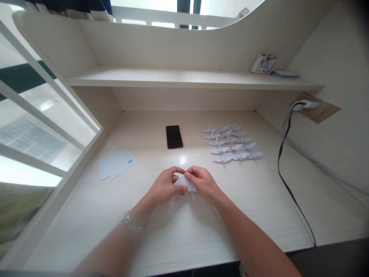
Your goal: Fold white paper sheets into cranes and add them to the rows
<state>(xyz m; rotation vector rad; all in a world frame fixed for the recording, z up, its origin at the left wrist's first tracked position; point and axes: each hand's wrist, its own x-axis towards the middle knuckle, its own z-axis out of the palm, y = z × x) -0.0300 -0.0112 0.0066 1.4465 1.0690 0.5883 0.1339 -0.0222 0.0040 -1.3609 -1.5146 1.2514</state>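
A small folded piece of white paper [184, 182] is held between both hands, just above the desk. My left hand [167, 184] grips its left side, the thumb lying across the front. With thumb and forefinger, my right hand [201, 182] pinches the paper's upper right edge. Part of the paper is hidden behind the fingers. To the right and farther back, several white paper cranes [232, 148] stand in rows. Loose white paper sheets [113, 166] lie at the left.
Beyond the hands lies a black phone [174, 137] on the pale desk [86, 215]. A black cable [280, 157] runs from a wall socket [319, 109] down the right side. Above the desk's back, a shelf [161, 76] carries a small box [263, 64]. White rails [43, 102] border the left.
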